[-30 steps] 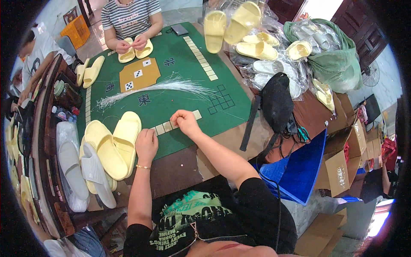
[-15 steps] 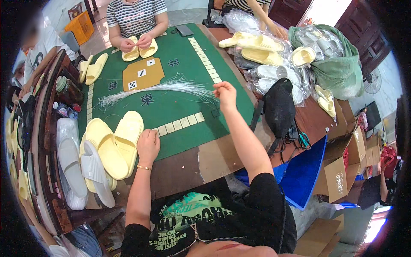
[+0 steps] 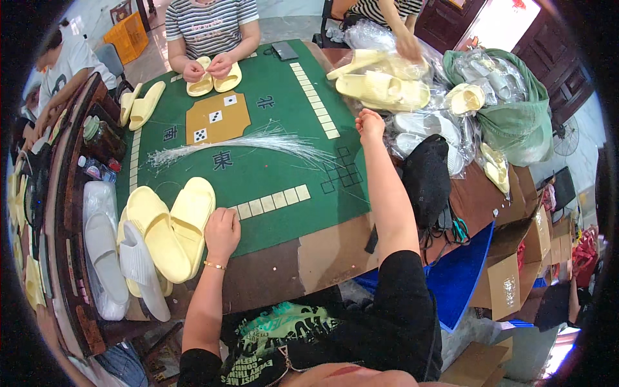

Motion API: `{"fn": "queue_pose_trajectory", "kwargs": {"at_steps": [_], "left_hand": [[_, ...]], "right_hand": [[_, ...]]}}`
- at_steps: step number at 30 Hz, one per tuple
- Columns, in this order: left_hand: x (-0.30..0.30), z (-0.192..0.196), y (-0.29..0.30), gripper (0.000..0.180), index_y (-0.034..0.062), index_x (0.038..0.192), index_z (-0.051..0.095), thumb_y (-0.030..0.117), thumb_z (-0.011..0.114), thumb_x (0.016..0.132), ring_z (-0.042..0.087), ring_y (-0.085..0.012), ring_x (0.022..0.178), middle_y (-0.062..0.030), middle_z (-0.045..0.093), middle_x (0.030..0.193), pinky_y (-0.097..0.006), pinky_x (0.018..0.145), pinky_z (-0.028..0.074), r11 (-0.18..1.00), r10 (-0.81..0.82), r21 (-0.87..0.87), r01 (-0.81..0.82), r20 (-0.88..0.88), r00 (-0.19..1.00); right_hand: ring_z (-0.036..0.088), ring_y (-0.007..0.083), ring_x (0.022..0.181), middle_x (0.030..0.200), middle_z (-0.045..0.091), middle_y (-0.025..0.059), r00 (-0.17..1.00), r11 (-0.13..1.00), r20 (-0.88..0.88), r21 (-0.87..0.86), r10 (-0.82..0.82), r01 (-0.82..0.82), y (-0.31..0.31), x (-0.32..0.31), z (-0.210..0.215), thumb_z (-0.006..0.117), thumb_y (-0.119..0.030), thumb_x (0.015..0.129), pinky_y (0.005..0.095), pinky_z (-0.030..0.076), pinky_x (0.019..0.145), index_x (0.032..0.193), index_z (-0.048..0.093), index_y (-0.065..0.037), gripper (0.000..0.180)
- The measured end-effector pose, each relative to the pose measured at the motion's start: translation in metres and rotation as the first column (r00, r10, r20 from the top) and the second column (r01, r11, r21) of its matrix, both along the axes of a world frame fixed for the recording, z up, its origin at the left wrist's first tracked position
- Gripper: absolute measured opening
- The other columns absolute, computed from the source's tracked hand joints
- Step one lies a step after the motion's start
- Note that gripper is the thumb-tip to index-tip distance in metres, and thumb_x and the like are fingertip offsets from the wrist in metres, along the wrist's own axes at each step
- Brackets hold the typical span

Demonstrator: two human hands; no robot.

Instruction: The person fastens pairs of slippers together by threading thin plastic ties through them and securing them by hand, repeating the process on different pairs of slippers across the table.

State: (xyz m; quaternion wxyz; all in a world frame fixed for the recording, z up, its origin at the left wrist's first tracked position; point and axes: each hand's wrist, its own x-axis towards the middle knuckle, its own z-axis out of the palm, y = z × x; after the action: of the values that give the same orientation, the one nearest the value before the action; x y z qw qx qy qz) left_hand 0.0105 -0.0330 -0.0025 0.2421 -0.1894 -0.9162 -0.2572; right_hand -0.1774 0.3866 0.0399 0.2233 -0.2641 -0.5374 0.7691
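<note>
My left hand (image 3: 222, 231) rests curled on the green table mat beside a pair of pale yellow slippers (image 3: 169, 229); whatever its fingers may hold is hidden. My right hand (image 3: 370, 125) is raised at the mat's right side, its fingertips pinched together. Anything in that pinch is too thin to make out. Between my hands and the mat's brown centre panel lies a loose bundle of clear, thin plastic strands (image 3: 251, 137), fanned out at both ends. Grey slippers (image 3: 143, 266), one in clear wrap, lie against the yellow pair.
Across the table a person in a striped top handles yellow slippers (image 3: 214, 76). Bagged slippers (image 3: 387, 90) are heaped at the right, beside a green sack (image 3: 525, 132) and a black bag (image 3: 425, 169). A jar (image 3: 103, 138) stands at the left; cardboard boxes (image 3: 506, 274) sit lower right.
My right hand has moved right and slightly forward, away from the strand bundle's right end. My left hand stays by the slippers. The person at upper right has shifted yellow slippers on the heap.
</note>
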Motion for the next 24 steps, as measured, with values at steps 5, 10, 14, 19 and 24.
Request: {"fn": "queue_pose_trajectory", "kwargs": {"at_steps": [5, 10, 14, 19, 24], "left_hand": [[-0.001, 0.001, 0.000, 0.007, 0.0035, 0.081, 0.057, 0.003, 0.060, 0.075, 0.056, -0.0296, 0.075, -0.0115, 0.055, 0.078, -0.038, 0.065, 0.046, 1.000, 0.005, -0.002, -0.005, 0.015, 1.000], [-0.002, 0.002, 0.002, 0.006, 0.0039, 0.080, 0.057, 0.004, 0.060, 0.075, 0.056, -0.0291, 0.073, -0.0107, 0.055, 0.077, -0.038, 0.064, 0.046, 1.000, -0.006, -0.006, 0.006, -0.017, 1.000], [-0.003, 0.000, -0.001, 0.005, 0.0038, 0.080, 0.057, 0.004, 0.059, 0.076, 0.056, -0.0293, 0.073, -0.0108, 0.055, 0.078, -0.039, 0.065, 0.046, 1.000, 0.001, -0.007, -0.001, 0.002, 1.000], [-0.002, 0.002, 0.001, 0.005, 0.0038, 0.080, 0.057, 0.004, 0.059, 0.076, 0.056, -0.0296, 0.073, -0.0107, 0.054, 0.077, -0.039, 0.065, 0.046, 1.000, -0.005, 0.006, 0.005, -0.002, 1.000], [-0.002, -0.001, 0.001, 0.007, 0.0043, 0.081, 0.056, 0.004, 0.061, 0.076, 0.056, -0.0293, 0.074, -0.0111, 0.055, 0.078, -0.038, 0.065, 0.046, 1.000, -0.006, -0.005, 0.006, -0.020, 1.000]], "right_hand": [[0.055, 0.0156, 0.056, 0.078, 0.059, 0.0058, 1.000, 0.999, -0.009, 0.042, -0.005, 0.005, -0.005, -0.011, 0.001, 0.050, 0.001, 0.081, 0.0263, 0.044, 0.046, 0.095, 0.057, -0.004, 0.016], [0.055, 0.0139, 0.054, 0.078, 0.059, 0.0043, 0.999, 0.999, -0.021, 0.039, -0.034, 0.035, -0.006, -0.011, -0.006, 0.049, -0.003, 0.085, 0.0237, 0.041, 0.042, 0.092, 0.056, -0.006, 0.010], [0.053, 0.0131, 0.053, 0.078, 0.058, 0.0046, 0.997, 0.995, 0.017, 0.064, -0.077, 0.075, -0.013, -0.006, -0.010, 0.050, -0.004, 0.085, 0.0243, 0.041, 0.043, 0.093, 0.056, -0.005, 0.010], [0.050, 0.0127, 0.055, 0.077, 0.055, 0.0039, 0.977, 0.971, -0.027, 0.111, -0.212, 0.214, -0.006, -0.004, -0.017, 0.053, -0.002, 0.080, 0.0245, 0.039, 0.044, 0.096, 0.055, -0.004, 0.016], [0.050, 0.0136, 0.059, 0.084, 0.053, 0.0056, 0.975, 0.972, -0.055, 0.080, -0.216, 0.220, 0.007, -0.002, -0.028, 0.055, -0.002, 0.074, 0.0254, 0.039, 0.046, 0.103, 0.049, -0.004, 0.030]]}}
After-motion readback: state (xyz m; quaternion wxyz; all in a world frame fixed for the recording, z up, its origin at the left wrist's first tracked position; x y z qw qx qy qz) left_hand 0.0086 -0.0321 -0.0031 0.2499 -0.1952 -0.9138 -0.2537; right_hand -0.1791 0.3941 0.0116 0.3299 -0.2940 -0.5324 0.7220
